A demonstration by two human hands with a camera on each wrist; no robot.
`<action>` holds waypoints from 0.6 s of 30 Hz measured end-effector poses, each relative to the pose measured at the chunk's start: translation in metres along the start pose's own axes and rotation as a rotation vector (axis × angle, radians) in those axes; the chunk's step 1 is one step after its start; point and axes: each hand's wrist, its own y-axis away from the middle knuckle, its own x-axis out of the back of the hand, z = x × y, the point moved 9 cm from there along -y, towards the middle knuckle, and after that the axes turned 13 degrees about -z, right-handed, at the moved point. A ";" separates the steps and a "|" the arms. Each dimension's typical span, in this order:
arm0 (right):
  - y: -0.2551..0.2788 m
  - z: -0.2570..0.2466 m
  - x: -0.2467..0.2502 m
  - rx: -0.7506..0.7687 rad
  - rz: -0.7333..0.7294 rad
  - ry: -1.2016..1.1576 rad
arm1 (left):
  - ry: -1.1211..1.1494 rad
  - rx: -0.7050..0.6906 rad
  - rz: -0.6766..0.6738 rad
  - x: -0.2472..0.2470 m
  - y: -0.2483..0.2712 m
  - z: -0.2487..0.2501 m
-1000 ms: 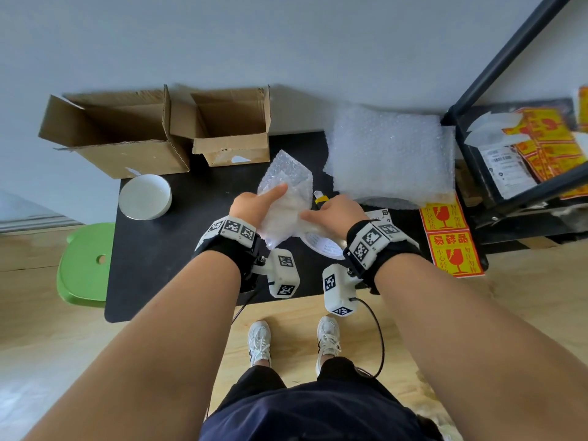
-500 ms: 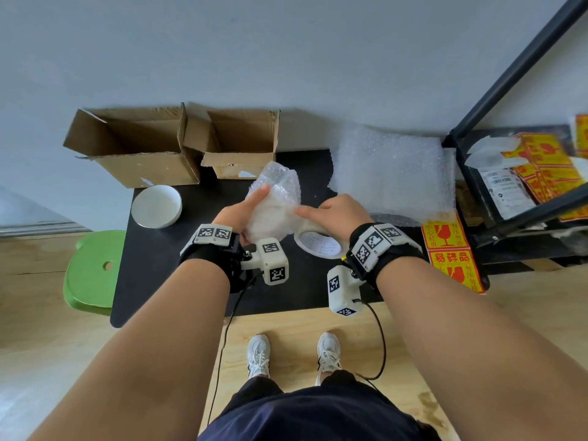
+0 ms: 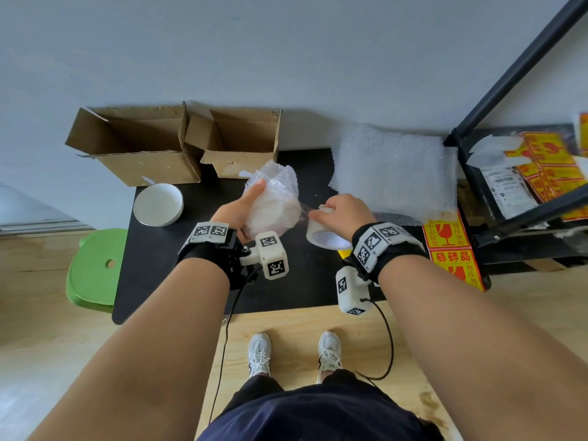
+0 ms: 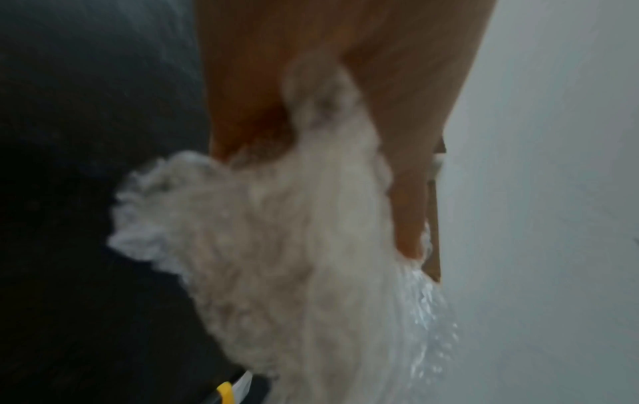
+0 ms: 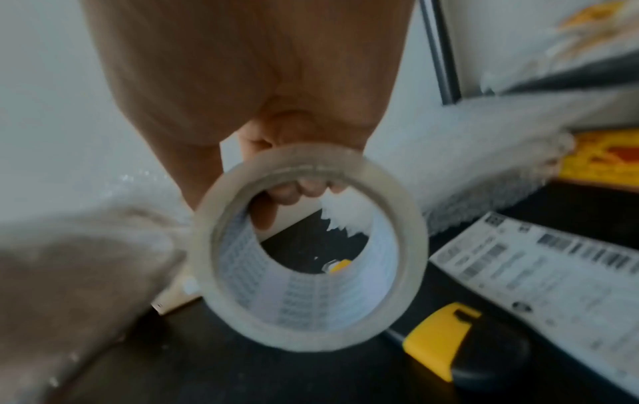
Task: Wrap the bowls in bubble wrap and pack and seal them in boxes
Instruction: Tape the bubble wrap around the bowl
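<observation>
My left hand (image 3: 243, 206) holds a bowl bundled in bubble wrap (image 3: 274, 198) above the black table (image 3: 159, 265), thumb laid up its near side; the left wrist view shows the bubble wrap bundle (image 4: 276, 246) blurred against the palm. My right hand (image 3: 342, 210) grips a roll of clear tape (image 3: 324, 238) just right of the bundle, fingers hooked through the tape roll (image 5: 307, 246). A thin strip of tape seems to run from roll to bundle. A bare white bowl (image 3: 158, 204) sits at the table's left. Two open cardboard boxes (image 3: 140, 144) (image 3: 240, 140) stand at the back.
A stack of bubble wrap sheets (image 3: 394, 168) lies at the back right. A yellow utility knife (image 5: 446, 341) lies under my right hand beside a printed label sheet (image 5: 553, 273). Red-yellow fragile stickers (image 3: 448, 246) lie at the right edge, near a black shelf frame (image 3: 509, 74). A green stool (image 3: 95, 268) stands left.
The tape roll has drawn away to the right of the bundle. My left hand has turned the bundle and raised it slightly toward the boxes.
</observation>
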 end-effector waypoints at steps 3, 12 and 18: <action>-0.001 0.001 -0.005 0.013 -0.004 0.012 | -0.010 -0.005 -0.010 -0.012 0.004 0.000; -0.005 -0.023 0.017 0.128 0.092 -0.030 | -0.237 -0.095 0.132 -0.008 0.003 0.006; -0.009 -0.021 0.017 0.129 0.096 0.018 | -0.506 -0.066 0.261 0.004 -0.008 0.023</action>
